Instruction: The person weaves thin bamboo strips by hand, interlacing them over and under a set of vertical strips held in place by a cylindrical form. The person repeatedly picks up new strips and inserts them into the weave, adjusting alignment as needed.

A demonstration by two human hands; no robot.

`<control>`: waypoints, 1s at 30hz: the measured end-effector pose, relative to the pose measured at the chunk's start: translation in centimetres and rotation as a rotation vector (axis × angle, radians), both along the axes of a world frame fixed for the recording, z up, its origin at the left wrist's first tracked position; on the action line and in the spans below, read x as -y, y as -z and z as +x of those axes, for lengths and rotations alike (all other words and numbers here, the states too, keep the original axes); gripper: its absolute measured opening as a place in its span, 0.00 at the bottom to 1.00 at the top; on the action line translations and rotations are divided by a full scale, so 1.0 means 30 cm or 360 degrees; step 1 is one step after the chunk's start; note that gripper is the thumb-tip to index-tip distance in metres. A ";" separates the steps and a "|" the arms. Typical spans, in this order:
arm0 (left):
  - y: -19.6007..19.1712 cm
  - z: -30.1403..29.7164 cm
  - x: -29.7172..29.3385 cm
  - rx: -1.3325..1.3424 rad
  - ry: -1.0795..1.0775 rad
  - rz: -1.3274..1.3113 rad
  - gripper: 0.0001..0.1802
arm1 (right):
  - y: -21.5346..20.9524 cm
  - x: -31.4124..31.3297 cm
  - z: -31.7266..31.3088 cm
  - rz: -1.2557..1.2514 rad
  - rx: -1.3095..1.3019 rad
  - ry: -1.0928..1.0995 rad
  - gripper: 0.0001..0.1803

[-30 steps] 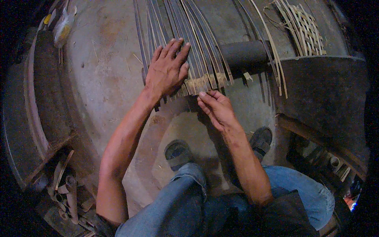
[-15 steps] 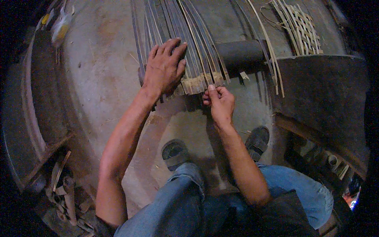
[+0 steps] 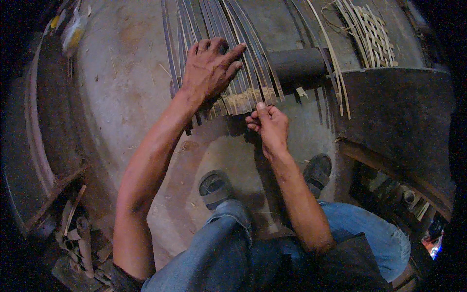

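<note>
Long thin bamboo-like strips (image 3: 250, 51), dark and pale, run side by side away from me over a dark cylinder (image 3: 299, 68). Near their close ends, a narrow woven band (image 3: 241, 100) crosses them. My left hand (image 3: 209, 68) lies on the strips with its fingers spread, palm down. At the band's near edge, my right hand (image 3: 270, 121) pinches the end of one strip between thumb and fingers. The fingertips hide most of that strip's end.
A loosely woven pale lattice (image 3: 374, 39) lies at the far right, with loose pale strips (image 3: 335, 73) left of it. A dark board (image 3: 394, 107) stands at the right. Tools and scraps (image 3: 80, 243) lie lower left. My sandalled feet (image 3: 216, 190) rest on the concrete floor (image 3: 131, 97).
My left hand has slid a little to the right and away from me across the strips, its fingers spreading wider. My right hand stays nearly in place at the strip ends.
</note>
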State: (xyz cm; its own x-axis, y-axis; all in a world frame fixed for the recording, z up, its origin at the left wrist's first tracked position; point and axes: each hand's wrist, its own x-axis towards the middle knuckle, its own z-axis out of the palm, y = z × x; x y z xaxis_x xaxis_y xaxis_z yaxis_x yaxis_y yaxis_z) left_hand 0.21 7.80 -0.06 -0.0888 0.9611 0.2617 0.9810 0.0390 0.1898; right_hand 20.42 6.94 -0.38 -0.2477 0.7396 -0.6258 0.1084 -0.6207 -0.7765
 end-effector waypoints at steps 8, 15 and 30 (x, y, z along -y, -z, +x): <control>0.032 -0.011 -0.013 -0.0187 0.0080 -0.0034 0.24 | -0.003 -0.002 0.012 -0.0031 -0.0050 -0.0066 0.15; 0.081 -0.016 -0.016 -0.0073 0.0082 -0.0225 0.27 | 0.063 -0.141 0.134 0.0109 0.0032 0.0863 0.21; -0.004 -0.014 0.012 -0.0053 0.0057 -0.0345 0.29 | -0.415 -0.243 -0.056 0.0881 -0.0122 -0.0247 0.20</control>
